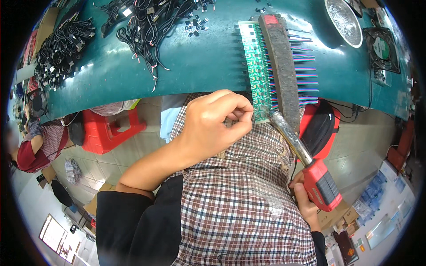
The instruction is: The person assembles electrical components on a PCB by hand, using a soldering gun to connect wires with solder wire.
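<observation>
A long green circuit board strip lies across the teal table, held down by a grey bar over many coloured wires. My left hand is at the strip's near end, its fingers pinched together on something thin that I cannot make out. My right hand grips the red handle of a soldering iron. The iron's silver shaft points up-left, with its tip at the near end of the strip, close to my left fingers.
Bundles of black cables and another cable pile lie on the table's far left. A metal dish and a small fan sit at the right. Red stools stand below, and another person sits at the left.
</observation>
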Demonstrator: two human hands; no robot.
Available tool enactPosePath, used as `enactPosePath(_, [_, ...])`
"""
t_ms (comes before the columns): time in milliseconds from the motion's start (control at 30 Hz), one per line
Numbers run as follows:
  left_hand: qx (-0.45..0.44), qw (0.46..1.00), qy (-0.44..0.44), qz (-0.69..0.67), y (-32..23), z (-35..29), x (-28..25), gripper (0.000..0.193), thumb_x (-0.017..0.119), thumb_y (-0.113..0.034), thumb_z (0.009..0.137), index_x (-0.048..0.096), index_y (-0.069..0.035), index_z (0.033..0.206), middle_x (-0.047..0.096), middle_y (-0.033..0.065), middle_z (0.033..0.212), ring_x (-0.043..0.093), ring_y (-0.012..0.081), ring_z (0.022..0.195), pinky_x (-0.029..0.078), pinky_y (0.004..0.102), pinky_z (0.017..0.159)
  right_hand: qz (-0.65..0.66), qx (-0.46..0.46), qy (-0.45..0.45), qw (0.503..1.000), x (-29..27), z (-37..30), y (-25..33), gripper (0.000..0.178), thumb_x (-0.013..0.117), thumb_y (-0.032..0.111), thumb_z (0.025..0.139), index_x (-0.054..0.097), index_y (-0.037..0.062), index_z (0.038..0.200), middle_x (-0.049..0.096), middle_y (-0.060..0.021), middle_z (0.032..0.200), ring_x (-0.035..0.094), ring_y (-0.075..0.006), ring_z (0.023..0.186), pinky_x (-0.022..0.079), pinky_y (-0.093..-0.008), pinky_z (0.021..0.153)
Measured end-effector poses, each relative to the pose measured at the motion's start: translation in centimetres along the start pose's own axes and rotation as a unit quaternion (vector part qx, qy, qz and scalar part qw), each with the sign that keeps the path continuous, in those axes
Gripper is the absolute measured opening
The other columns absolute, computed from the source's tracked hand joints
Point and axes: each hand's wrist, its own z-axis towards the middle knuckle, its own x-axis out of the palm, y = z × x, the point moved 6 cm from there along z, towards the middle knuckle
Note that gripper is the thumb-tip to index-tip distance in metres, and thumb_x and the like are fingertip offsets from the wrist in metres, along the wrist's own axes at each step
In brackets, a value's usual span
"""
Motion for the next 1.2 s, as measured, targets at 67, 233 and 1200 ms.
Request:
enactPosePath(67, [-0.007,1.000,0.002,-0.001,0.0,0.1,-0.1,0.013,0.075,0.007,0.079,0.071,0.002,0.089,0.071,0.0078,0.087,0.071,0.0124,0.073,0.059,0.0233,0.064,-0.011,0.003,-0.008,1.000,-0.1,-0.1,0.3,0.018,0.077,0.003,0.077,0.072,0.0020,0.094,0.070,-0.0100,0.085,0.070,-0.0249,0.076,0.054,-0.0357,0.072])
enactPosePath(233, [-0.014,1.000,0.006,0.004,0.1,0.1,-0.1,0.013,0.075,0.007,0.079,0.071,0.001,0.090,0.071,0.0080,0.088,0.071,0.0123,0.073,0.059,0.0233,0.065,0.001,-0.002,-0.015,1.000,-0.1,0.0,0.3,0.017,0.075,0.003,0.081,0.071,0.0012,0.097,0.070,-0.0087,0.084,0.069,-0.0239,0.077,0.053,-0.0354,0.074])
enactPosePath(1200, [0.067,0.887,-0.174,0.423,2.0,6.3,-8.4,0.011,0.081,-0.018,0.077,0.073,-0.015,0.085,0.064,0.0010,0.080,0.066,0.0231,0.079,0.052,0.0361,0.068,0.124,0.108,-0.015,0.986,1.0,0.4,2.2,0.030,0.065,0.031,0.096,0.056,0.0052,0.085,0.055,-0.0048,0.081,0.043,-0.0091,0.059,0.039,-0.0269,0.057])
